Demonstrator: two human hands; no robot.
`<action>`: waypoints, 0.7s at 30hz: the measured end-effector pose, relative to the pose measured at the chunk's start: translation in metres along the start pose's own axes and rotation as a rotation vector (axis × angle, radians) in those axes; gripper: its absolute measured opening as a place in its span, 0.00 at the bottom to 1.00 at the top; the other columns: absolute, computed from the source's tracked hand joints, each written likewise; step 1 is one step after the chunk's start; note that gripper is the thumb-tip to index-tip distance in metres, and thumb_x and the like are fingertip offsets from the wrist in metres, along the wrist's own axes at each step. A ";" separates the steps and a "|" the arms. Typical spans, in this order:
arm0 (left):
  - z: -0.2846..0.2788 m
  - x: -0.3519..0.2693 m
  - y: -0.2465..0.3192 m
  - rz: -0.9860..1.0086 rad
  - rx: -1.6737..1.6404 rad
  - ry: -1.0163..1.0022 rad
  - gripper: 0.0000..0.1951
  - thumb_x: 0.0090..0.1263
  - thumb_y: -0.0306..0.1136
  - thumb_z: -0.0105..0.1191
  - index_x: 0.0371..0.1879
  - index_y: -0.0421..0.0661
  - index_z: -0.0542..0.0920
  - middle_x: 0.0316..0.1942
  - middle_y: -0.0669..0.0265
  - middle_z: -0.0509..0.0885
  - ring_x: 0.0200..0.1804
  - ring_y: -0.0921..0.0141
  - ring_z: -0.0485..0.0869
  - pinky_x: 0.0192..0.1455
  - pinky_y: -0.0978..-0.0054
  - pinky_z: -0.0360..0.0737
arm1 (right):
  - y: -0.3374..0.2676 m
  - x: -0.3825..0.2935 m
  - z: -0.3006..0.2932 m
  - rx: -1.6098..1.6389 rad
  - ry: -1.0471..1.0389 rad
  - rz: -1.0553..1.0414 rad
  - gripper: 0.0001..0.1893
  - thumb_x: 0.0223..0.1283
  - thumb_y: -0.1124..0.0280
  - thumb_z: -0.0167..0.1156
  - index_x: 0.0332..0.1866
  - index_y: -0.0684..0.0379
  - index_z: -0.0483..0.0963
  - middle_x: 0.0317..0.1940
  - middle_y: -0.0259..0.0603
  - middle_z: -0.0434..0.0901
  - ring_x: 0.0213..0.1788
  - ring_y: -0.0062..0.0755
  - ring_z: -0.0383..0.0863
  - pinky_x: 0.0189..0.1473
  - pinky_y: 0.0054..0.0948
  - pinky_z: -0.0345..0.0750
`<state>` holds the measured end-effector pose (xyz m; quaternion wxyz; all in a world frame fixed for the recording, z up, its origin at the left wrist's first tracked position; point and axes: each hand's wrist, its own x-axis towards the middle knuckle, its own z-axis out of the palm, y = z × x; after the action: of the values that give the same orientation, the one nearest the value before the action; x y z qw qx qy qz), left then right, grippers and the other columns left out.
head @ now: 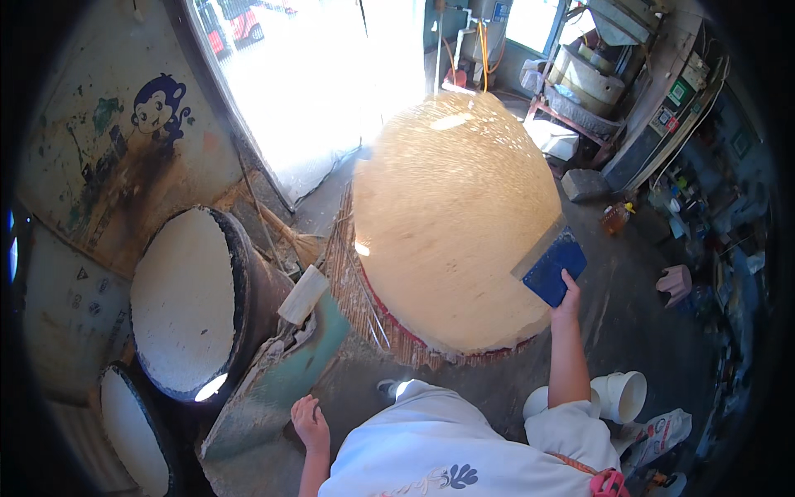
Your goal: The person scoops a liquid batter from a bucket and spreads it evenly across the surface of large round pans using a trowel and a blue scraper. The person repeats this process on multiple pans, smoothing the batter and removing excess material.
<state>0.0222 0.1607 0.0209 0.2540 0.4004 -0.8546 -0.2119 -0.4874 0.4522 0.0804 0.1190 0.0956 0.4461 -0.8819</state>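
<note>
My right hand (566, 298) grips a wide scraper with a blue handle (556, 267). The scraper's metal blade lies against the right edge of a large round flat sheet (453, 236), tan and rough-textured, on a round griddle or plate. A dark red rim shows along the sheet's lower left edge, with a ring of reed or straw matting (348, 292) around it. Bright reflections lie on the sheet's top and left side. My left hand (310, 422) hangs at the lower left, away from the sheet, with its fingers loosely curled and nothing seen in it.
Two large vats with pale contents (186, 304) stand at the left. A wooden block (304, 295) and a straw broom (301, 242) lie between vat and matting. White buckets (624, 397) are at lower right. A stone mill (584, 81) and a concrete block (585, 185) stand beyond.
</note>
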 end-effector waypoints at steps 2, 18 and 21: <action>0.000 0.000 -0.003 -0.016 -0.006 -0.026 0.10 0.52 0.18 0.54 0.34 0.39 0.80 0.41 0.56 0.83 0.50 0.57 0.78 0.57 0.61 0.72 | 0.014 0.015 -0.041 0.000 0.059 0.066 0.21 0.57 0.69 0.59 0.55 0.64 0.69 0.48 0.46 0.78 0.51 0.43 0.77 0.57 0.40 0.73; -0.023 -0.088 -0.031 -0.385 0.075 -0.026 0.09 0.53 0.20 0.55 0.33 0.41 0.81 0.41 0.58 0.82 0.49 0.59 0.77 0.57 0.62 0.72 | 0.044 0.032 -0.026 -1.593 0.677 -0.283 0.32 0.50 0.67 0.63 0.62 0.63 0.62 0.52 0.53 0.72 0.51 0.53 0.76 0.54 0.43 0.74; -0.026 -0.127 -0.036 -0.552 0.120 0.050 0.09 0.53 0.21 0.56 0.34 0.42 0.81 0.41 0.58 0.82 0.50 0.59 0.77 0.57 0.62 0.72 | 0.058 0.028 0.007 -2.119 0.597 -0.703 0.34 0.48 0.68 0.60 0.63 0.61 0.59 0.55 0.52 0.67 0.57 0.51 0.69 0.57 0.42 0.72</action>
<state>0.1290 0.2358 -0.0126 0.1838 0.6372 -0.7178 -0.2122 -0.4975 0.4098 0.0329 -0.2228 0.0228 0.9746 0.0078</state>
